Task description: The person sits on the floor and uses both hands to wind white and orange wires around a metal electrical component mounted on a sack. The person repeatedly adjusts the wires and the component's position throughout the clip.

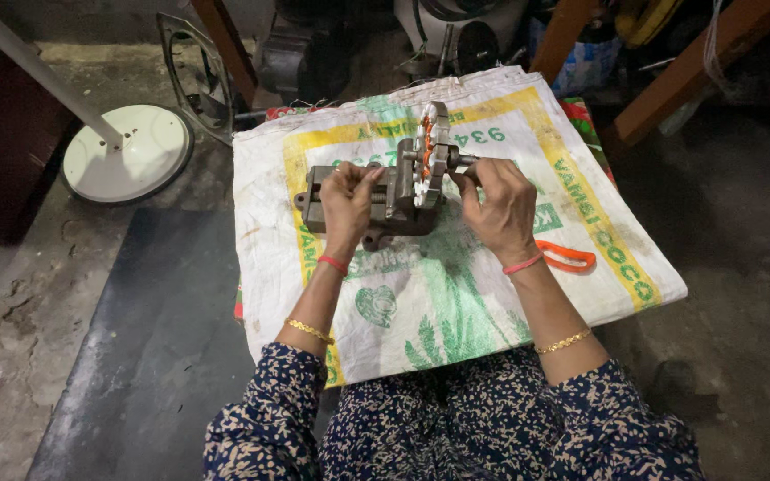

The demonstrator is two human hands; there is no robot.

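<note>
On the far left of the floor a round white metal stand base (127, 152) rests beside a dark mat (149, 356); further right, a white woven plastic sack with green and yellow print (421, 303) is spread flat over the person's lap area, holding nothing inside that can be seen and serving only as a work surface; on it sits a small grey cast-metal bench vise (385, 200), and the left hand (347, 200) is curled closed over its body; clamped upright in the vise is a flat silver motor stator with orange copper coils (430, 151), some slots already wound by the look of it, though how many remain bare cannot be told; the right hand (498, 207) is closed with fingertips pinching at the stator's shaft side; just right of that wrist, an orange plastic loop (566, 257) lies on the sack.
</note>
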